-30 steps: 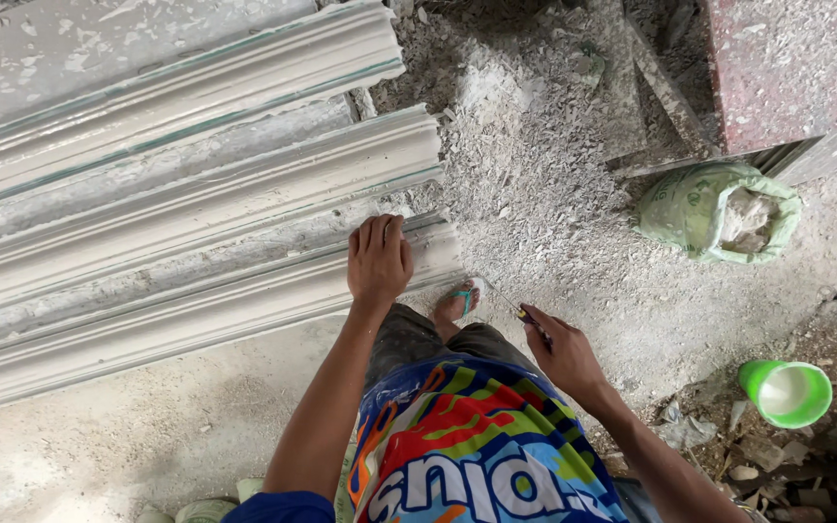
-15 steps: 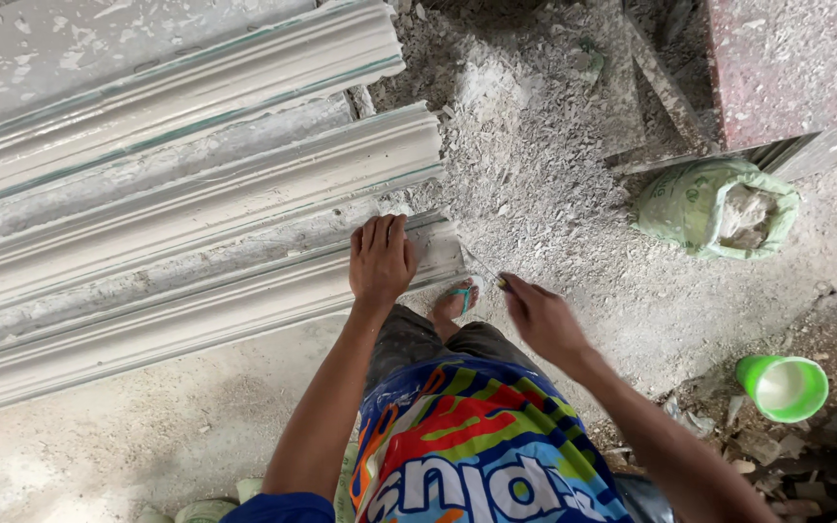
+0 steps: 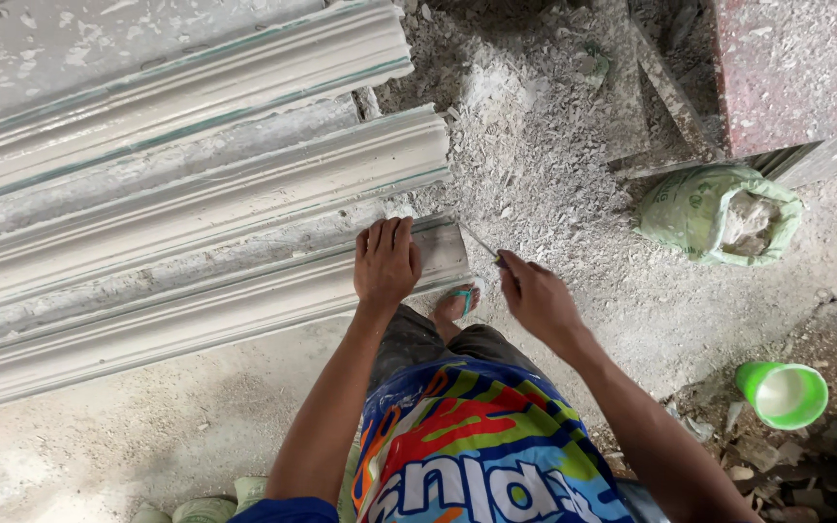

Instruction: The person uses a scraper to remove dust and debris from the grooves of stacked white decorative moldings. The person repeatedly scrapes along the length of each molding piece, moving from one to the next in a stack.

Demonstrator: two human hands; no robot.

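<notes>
Several long white plaster mouldings (image 3: pixel 196 203) lie side by side on the dusty floor. My left hand (image 3: pixel 386 260) rests flat, fingers spread, on the end of the nearest moulding (image 3: pixel 244 291). Just right of that end, my right hand (image 3: pixel 535 295) grips a thin metal blade (image 3: pixel 481 244) whose tip points at the moulding's end face. My foot in a sandal (image 3: pixel 457 302) shows between the two hands.
A heap of white plaster rubble (image 3: pixel 535 145) lies beyond the moulding ends. A green sack (image 3: pixel 719 213) of powder stands open at the right, a green plastic cup (image 3: pixel 785 394) lower right, and a reddish stone slab (image 3: pixel 796 68) at the top right.
My right hand has moved up and left from the floor toward the end of the nearest moulding. The left hand has stayed on the moulding.
</notes>
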